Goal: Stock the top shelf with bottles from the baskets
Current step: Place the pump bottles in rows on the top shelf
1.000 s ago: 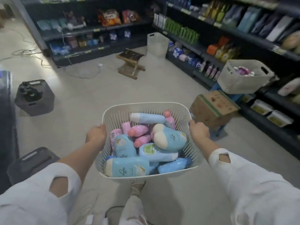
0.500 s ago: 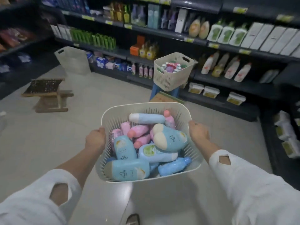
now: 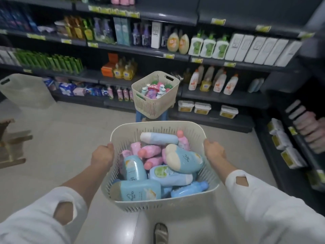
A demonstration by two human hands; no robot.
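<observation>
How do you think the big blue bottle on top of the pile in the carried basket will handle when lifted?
The big blue bottle looks like rigid plastic, so probably stiff. Its smooth, rounded body may be slippery and apt to roll. It rests tilted on other bottles, so neighbours may shift.

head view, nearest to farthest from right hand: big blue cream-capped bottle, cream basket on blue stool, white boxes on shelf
1. Big blue cream-capped plastic bottle, beside the right hand.
2. Cream slotted plastic basket, on stool ahead.
3. White rectangular boxes, upper-right shelf.
</observation>
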